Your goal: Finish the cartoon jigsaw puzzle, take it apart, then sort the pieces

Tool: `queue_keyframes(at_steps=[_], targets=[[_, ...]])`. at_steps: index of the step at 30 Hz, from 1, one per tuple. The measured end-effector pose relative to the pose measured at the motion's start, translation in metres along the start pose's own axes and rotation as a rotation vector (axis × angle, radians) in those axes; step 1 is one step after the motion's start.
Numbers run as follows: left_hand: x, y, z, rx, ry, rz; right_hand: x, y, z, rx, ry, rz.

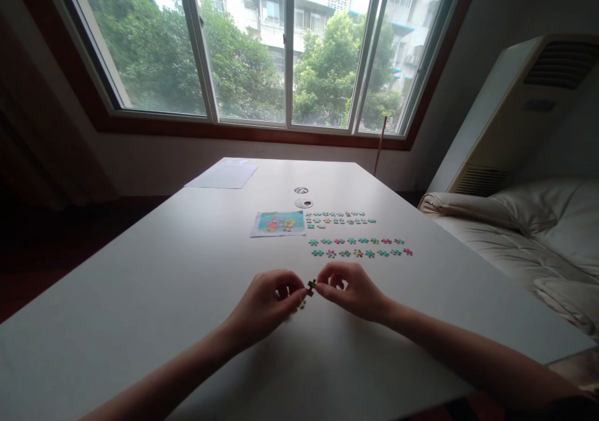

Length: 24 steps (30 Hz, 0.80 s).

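A small dark puzzle piece with a touch of yellow-green is pinched between my two hands above the white table. My left hand grips its left side with thumb and forefinger. From the other side, the thumb and fingertips of my right hand close on it. Partly hidden by my left fingers is another yellow-green puzzle piece. Beyond my hands, several puzzle pieces lie spaced out in rows, mostly teal, some pink. Left of the rows sits a colourful cartoon picture sheet.
Two round flat things lie behind the picture sheet. Pale paper rests at the table's far left corner. A cream sofa stands to the right, near a tall floor unit. A window is behind the table.
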<state>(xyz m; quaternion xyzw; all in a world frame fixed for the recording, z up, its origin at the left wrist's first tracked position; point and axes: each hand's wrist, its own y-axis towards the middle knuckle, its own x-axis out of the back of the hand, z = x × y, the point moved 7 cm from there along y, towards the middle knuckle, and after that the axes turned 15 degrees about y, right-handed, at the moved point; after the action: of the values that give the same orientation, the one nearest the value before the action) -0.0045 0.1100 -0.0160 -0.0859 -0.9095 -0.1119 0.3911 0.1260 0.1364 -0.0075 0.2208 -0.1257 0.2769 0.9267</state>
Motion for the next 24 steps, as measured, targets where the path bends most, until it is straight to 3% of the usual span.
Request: queue_keyframes(at_steps=[3,8,24], targets=[[-0.003,0.001,0.005,0.087,-0.203,0.068,0.004,0.000,0.004,0.066,-0.019,-0.051],[-0.005,-0.001,0.011,0.214,-0.424,0.075,0.005,-0.002,0.009,0.204,-0.120,-0.111],[-0.009,-0.001,0.010,0.192,-0.384,0.106,0.000,-0.006,0.012,0.300,-0.199,-0.110]])
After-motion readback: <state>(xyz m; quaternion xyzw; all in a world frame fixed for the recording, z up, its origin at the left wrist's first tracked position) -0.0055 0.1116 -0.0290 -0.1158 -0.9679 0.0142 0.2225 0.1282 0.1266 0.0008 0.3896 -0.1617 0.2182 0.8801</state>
